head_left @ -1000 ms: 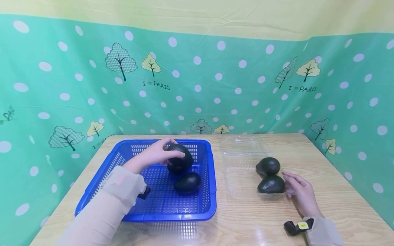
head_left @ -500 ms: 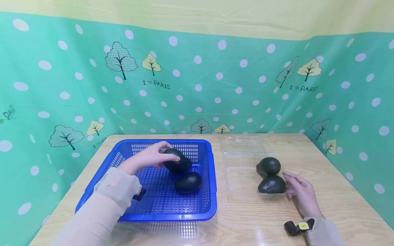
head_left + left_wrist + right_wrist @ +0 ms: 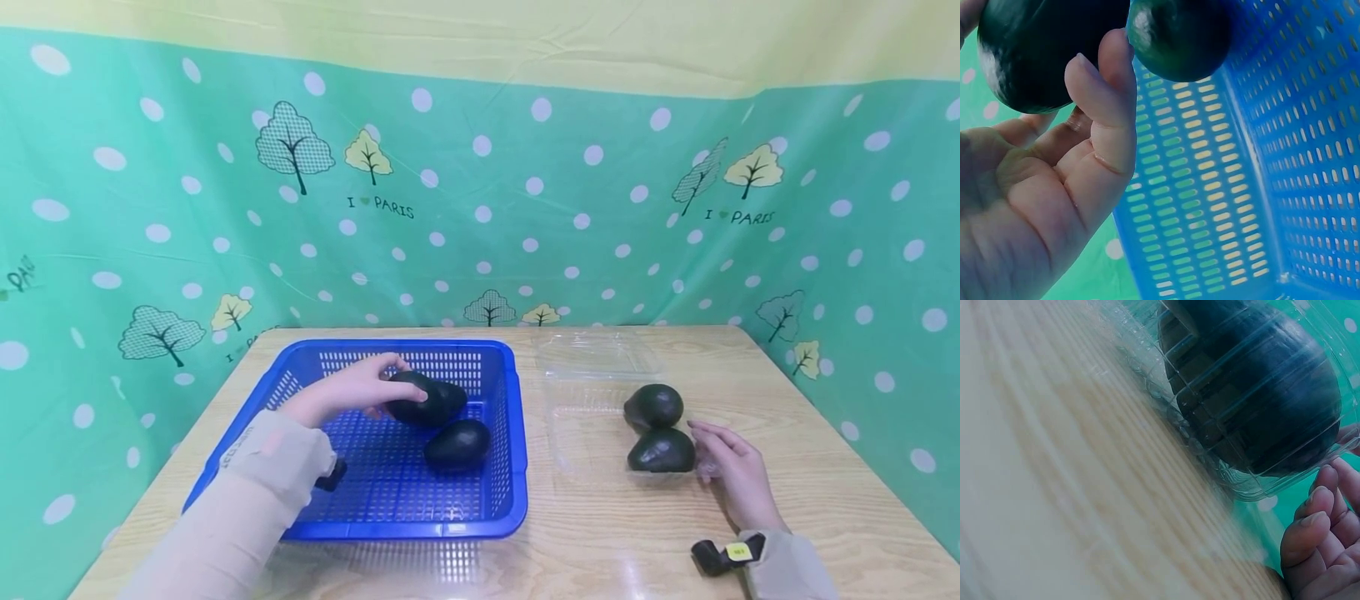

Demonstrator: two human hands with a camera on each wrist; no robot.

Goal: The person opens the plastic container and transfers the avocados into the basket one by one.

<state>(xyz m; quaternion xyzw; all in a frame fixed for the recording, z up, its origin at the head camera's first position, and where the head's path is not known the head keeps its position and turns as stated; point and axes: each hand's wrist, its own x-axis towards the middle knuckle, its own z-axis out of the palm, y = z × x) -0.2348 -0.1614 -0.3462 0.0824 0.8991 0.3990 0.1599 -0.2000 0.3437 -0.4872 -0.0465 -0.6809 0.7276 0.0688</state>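
Observation:
In the head view my left hand (image 3: 352,390) reaches into the blue plastic basket (image 3: 405,529) and grips a dark green avocado (image 3: 411,410). Thumb and fingers lie on either side of it; in the left wrist view the held avocado (image 3: 1038,53) fills the upper left. Just behind it lies a second avocado (image 3: 453,400), and a third avocado (image 3: 458,445) rests nearer the front. My right hand (image 3: 738,475) pinches the right edge of a clear plastic clamshell (image 3: 581,442). Two avocados sit at its right end, a rear one (image 3: 654,406) and a front one (image 3: 663,451).
The clamshell's lid (image 3: 596,354) is folded back toward the rear of the wooden table (image 3: 600,542). A green dotted curtain (image 3: 525,233) hangs behind and at both sides. The basket's raised rim stands left of the clamshell.
My left hand has moved left and lower in the basket with the avocado, and the one behind it shows more. My right hand and the clamshell have stayed put.

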